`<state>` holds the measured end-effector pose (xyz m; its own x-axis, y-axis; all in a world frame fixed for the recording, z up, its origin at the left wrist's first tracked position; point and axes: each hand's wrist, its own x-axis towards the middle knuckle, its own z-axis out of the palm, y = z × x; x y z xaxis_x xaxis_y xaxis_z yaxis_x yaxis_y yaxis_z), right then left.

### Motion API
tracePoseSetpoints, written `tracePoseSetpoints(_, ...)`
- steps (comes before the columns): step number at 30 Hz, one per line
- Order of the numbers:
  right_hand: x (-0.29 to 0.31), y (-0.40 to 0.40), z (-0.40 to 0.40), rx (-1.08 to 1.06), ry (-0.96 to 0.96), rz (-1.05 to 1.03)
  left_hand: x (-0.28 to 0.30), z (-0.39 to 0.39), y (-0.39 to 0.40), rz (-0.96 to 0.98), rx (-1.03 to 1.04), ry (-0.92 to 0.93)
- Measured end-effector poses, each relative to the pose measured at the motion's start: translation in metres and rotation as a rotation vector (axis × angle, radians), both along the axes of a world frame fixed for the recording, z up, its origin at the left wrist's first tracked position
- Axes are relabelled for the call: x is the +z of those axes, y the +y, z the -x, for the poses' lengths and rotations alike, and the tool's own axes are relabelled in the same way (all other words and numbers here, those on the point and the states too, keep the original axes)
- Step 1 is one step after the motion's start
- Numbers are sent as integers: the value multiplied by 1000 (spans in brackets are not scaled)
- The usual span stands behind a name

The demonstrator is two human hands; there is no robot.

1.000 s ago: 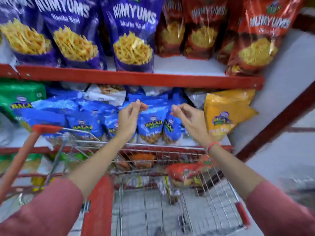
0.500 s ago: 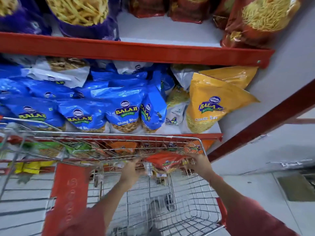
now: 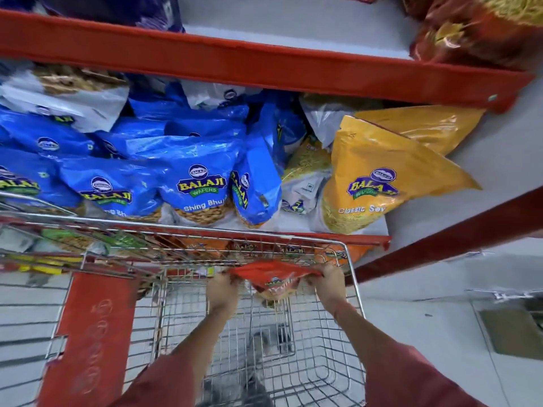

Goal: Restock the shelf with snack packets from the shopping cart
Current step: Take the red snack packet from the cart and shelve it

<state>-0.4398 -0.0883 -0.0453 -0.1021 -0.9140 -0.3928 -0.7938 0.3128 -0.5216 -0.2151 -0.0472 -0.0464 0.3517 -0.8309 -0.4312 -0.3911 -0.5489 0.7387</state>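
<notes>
A red snack packet [image 3: 273,279] hangs inside the wire shopping cart [image 3: 351,268], near its far end. My left hand [image 3: 221,292] grips the packet's left top corner and my right hand [image 3: 329,282] grips its right top corner. Just beyond the cart, the middle shelf [image 3: 323,232] holds several blue Balaji packets [image 3: 199,183] and yellow Classic Sev packets [image 3: 373,183]. The cart's floor near me looks bare apart from a blurred dark shape.
A red shelf edge [image 3: 264,66] runs across the top, with red packets [image 3: 482,27] above it at the right. The cart's red child-seat flap [image 3: 91,339] is at the left. Orange and green packets [image 3: 205,248] sit on the lower shelf behind the cart's front wall. Grey floor lies to the right.
Both hands dropped from the blue packets on the middle shelf into the cart and took hold of the red packet by its top corners. The view tilted downward and closer.
</notes>
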Motion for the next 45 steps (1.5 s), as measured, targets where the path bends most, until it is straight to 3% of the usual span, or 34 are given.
tracePoseSetpoints(7, 73, 12, -5, 96, -86, 308, 71, -18, 12, 236, -65, 161)
tracePoseSetpoints(17, 221, 15, -17, 36, -643, 482, 212, -31, 4, 634, -55, 358)
tracePoseSetpoints(20, 267, 9, -23, 82, -669, 606, 256, -35, -8, 721, -86, 367)
tracePoseSetpoints(27, 362, -11, -30, 94, -926, 776, 361, -34, -32, 974, -159, 428)
tracePoseSetpoints(37, 477, -96, -43, 56, -948, 1057, 475, -11, -140, 1167, -8, 490)
tracePoseSetpoints(45, 464, -181, -47, -133, -864, 1074, 468, 14, -227, 1064, 204, 514)
